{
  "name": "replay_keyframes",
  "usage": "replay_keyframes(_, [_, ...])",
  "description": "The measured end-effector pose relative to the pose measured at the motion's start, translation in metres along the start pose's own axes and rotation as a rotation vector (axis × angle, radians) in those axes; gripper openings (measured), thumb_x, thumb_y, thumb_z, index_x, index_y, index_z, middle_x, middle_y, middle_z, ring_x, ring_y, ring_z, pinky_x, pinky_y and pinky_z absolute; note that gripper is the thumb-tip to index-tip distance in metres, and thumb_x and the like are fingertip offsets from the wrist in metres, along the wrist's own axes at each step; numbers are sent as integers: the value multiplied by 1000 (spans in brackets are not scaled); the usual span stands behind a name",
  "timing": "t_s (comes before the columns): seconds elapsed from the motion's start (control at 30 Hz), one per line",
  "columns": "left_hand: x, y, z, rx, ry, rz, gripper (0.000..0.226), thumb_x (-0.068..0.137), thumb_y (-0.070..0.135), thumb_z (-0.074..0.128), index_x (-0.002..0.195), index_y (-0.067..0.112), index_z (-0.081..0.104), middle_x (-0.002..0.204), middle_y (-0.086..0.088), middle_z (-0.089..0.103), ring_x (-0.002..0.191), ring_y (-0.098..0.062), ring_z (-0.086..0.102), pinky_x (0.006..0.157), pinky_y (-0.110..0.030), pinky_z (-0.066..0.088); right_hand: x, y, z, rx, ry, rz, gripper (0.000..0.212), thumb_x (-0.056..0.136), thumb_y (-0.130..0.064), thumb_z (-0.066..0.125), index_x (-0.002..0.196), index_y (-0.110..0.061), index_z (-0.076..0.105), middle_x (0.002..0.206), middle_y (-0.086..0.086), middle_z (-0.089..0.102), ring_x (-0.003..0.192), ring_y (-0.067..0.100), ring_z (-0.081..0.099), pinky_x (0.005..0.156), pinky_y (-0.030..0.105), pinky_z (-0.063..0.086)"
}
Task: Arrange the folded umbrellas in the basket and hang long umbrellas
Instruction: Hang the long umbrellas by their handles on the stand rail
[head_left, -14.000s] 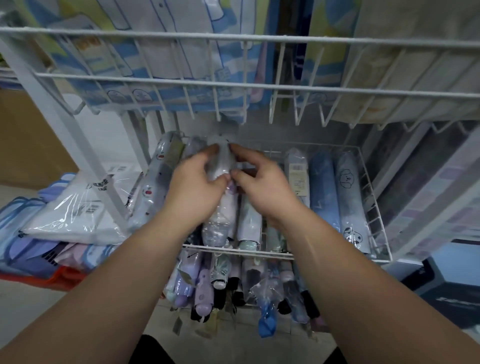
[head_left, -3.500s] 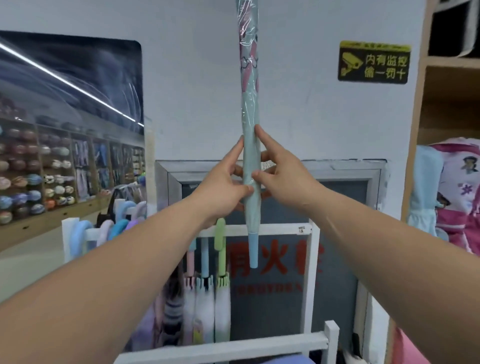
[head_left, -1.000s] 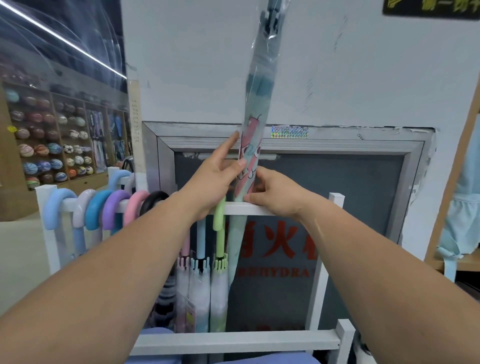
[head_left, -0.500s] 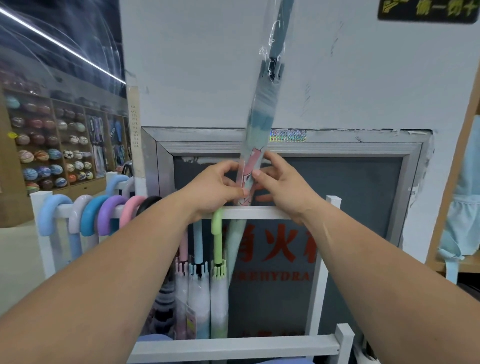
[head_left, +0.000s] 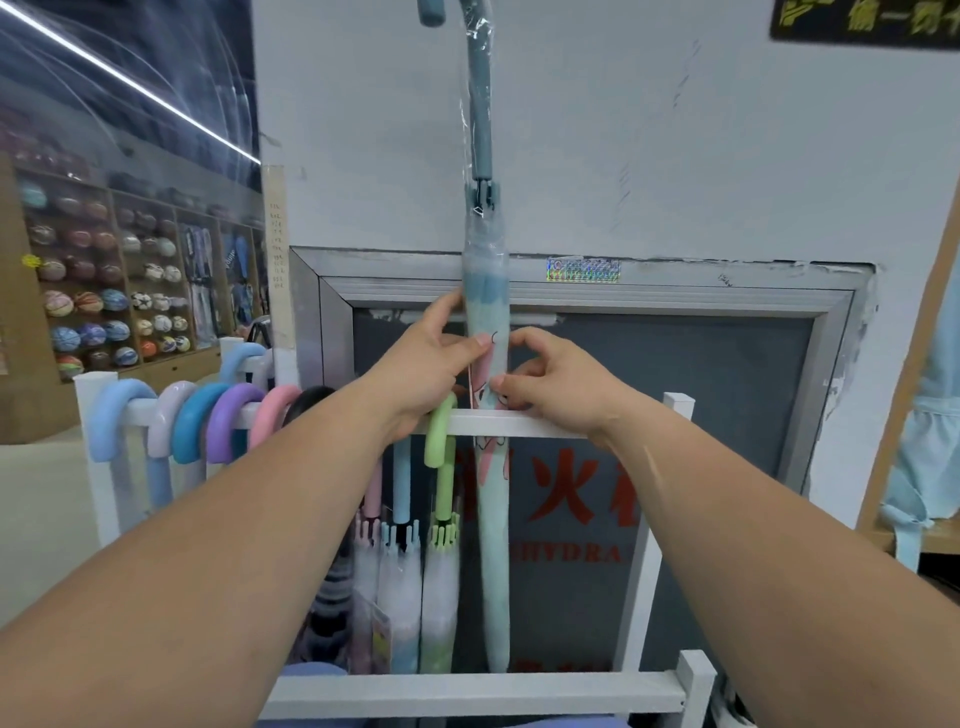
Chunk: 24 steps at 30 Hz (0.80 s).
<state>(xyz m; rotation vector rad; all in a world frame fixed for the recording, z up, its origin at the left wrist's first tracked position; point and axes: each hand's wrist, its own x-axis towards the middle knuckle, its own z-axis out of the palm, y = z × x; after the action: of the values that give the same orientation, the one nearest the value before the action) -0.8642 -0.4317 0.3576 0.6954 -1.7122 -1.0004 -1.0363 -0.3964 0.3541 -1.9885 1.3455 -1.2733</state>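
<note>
I had the long umbrella (head_left: 485, 291) upright and on the far side of the white rail (head_left: 545, 423), which crossed in front of its lower half. It was pale blue-green with a pink figure, wrapped in clear plastic. Its crook handle stood high above the rail and ran out of view at the top, so it was not hooked on the rail. Its tip reached down to just above the rack's lower bar (head_left: 467, 693), far below the rail.

The left grip (head_left: 426, 369) was clasped around the umbrella just above the rail, with the thumb across the front and the fingers behind. The right grip (head_left: 550, 384) pinched the same stretch from the other side, thumb and curled forefinger on the fabric, the heel of the hand down at the rail.

Just left of the umbrella a green handle (head_left: 440, 431) hooked over the rail. Further left along the rail hung a row of crook handles (head_left: 208, 421) in light blue, white, teal, purple, pink and black. Behind the rail stood a grey framed panel (head_left: 675, 395) with red characters. Far to the left of the rail were shelves of balls (head_left: 104, 291).
</note>
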Motion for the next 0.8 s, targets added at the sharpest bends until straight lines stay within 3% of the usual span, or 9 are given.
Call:
replay_keyframes(0.07, [-2,-1,-1,43,-16,-3,49,98,15,63,139,35,47,92,-15,76,91,-30,72,92,-54,53,-2,-2,-2,73,37,10,30,90,-23,72,118,-27,61,100,14,73,85,19,70,84,42,57])
replay_keyframes(0.17, [-5,0,-1,122,-45,2,45,95,12,67,135,27,52,98,-19,75,88,-21,73,84,-34,52,-4,-4,-4,185,50,11,34,96,-23,64,128,-28,56,112,12,69,98,20,71,77,35,59])
replay_keyframes(0.23, [-5,0,0,173,-57,-9,41,94,12,69,130,26,55,91,-12,77,81,-17,71,80,-33,49,-4,-5,-4,302,70,-2,31,99,-22,58,129,-28,57,114,6,70,99,18,72,78,38,60])
replay_keyframes(0.33, [-4,-2,2,242,-98,-44,37,91,13,72,120,31,58,87,-12,78,76,-29,71,74,-40,52,-4,-2,-3,362,120,-36,24,101,-24,57,126,-25,58,114,8,71,100,23,72,83,44,61])
replay_keyframes(0.43, [-4,0,1,277,-117,-100,30,89,11,75,111,24,60,82,-10,77,66,-16,71,59,-26,52,-4,-1,-3,337,108,-42,23,101,-19,58,124,-21,57,108,15,73,93,25,74,75,41,62])
replay_keyframes(0.57, [0,-3,0,230,-106,-106,38,81,17,81,114,20,63,104,-4,77,96,-18,75,93,-39,58,-5,-2,-1,262,37,-18,21,100,-10,57,120,-14,55,97,15,72,81,23,69,69,32,57])
replay_keyframes(0.67, [0,-1,-1,109,-39,-56,34,88,23,74,119,27,60,112,-4,75,105,-23,71,91,-43,55,-4,-1,-1,152,-26,8,21,98,-10,61,119,-9,56,94,20,72,83,26,66,81,40,54])
replay_keyframes(0.73, [-1,0,-2,46,-11,-23,28,95,20,67,119,31,58,113,-10,74,107,-34,69,93,-56,52,-3,-1,-2,87,-62,33,14,96,-11,64,110,-12,59,88,18,71,77,23,63,79,39,52])
replay_keyframes(0.8, [1,-3,-2,25,7,8,26,97,12,64,117,28,60,111,-14,74,104,-35,71,90,-55,54,-3,-2,-4,77,-63,57,14,92,-8,68,104,-13,62,83,11,70,75,19,62,76,34,52])
